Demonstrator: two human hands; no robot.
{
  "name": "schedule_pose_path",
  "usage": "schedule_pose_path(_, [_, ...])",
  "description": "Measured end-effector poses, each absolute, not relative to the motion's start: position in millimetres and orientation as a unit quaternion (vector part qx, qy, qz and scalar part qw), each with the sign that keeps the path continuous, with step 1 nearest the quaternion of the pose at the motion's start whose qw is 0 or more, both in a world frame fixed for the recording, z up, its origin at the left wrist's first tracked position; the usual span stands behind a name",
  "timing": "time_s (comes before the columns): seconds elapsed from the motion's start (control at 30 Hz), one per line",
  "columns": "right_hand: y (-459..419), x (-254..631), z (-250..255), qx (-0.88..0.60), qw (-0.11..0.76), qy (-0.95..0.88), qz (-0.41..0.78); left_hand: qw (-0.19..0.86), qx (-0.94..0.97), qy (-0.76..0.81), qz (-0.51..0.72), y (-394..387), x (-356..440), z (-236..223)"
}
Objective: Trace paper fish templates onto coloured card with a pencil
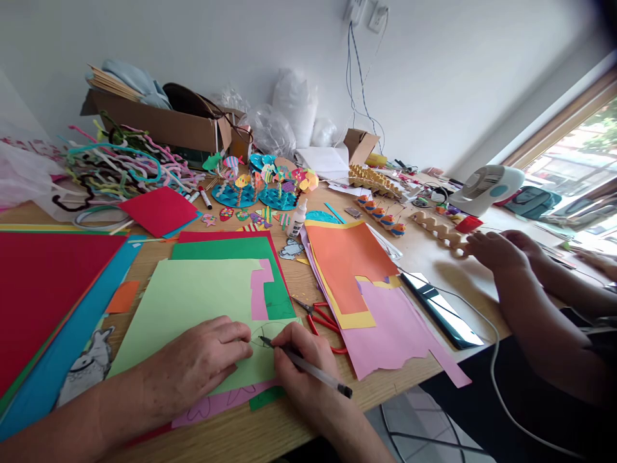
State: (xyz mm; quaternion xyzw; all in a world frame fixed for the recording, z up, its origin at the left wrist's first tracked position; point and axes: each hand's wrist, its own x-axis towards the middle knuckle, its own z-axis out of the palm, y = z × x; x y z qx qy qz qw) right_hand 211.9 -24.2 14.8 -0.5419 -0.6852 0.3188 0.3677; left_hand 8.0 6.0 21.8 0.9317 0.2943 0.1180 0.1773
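Note:
My left hand (197, 363) lies flat, fingers spread, on a light green paper sheet (193, 302) and holds it down. My right hand (301, 370) is closed on a pen (308, 368); its tip touches the green sheet where a small curved outline (263, 333) is drawn. Red-handled scissors (321, 319) lie just beyond my right hand. Pink paper (216, 404) sticks out from under the green sheet.
Stacks of coloured paper: red and blue (43, 289) at left, orange on pink (357, 270) at centre. A phone (441, 308) with a white cable lies at right. Another person's hands (496, 251) rest at right. Pipe cleaners (116, 164), paper fish crafts (260, 183), glue bottle (297, 218), cardboard box (164, 125) behind.

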Motion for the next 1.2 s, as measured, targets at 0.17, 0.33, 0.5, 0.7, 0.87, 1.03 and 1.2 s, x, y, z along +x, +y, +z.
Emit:
schedule_pose_path(0.17, [-24.2,211.7,14.2,-0.537,0.371,-0.69,0.313,0.174,0.931,0.299,0.112,5.9,8.8,23.2])
schedule_pose_path(0.33, [-23.5,213.0,12.4,-0.536,0.371,-0.69,0.315,0.173,0.931,0.304,0.109,5.7,9.0,23.4])
schedule_pose_path(0.5, [-22.3,212.5,11.2,-0.54,0.37,-0.686,0.317,0.167,0.932,0.301,0.115,6.0,8.1,24.1])
schedule_pose_path(0.7, [-22.3,212.8,12.0,-0.543,0.363,-0.683,0.326,0.163,0.934,0.291,0.13,5.7,7.4,20.7])
schedule_pose_path(0.87, [-23.6,213.1,10.7,-0.537,0.37,-0.683,0.328,0.16,0.932,0.29,0.145,5.9,7.7,17.5])
schedule_pose_path(1.03, [-22.6,211.9,12.7,-0.537,0.377,-0.681,0.327,0.158,0.934,0.289,0.134,5.9,8.1,20.8])
schedule_pose_path(1.2, [-21.4,211.9,15.0,-0.537,0.375,-0.681,0.329,0.16,0.935,0.284,0.14,6.5,7.4,21.5])
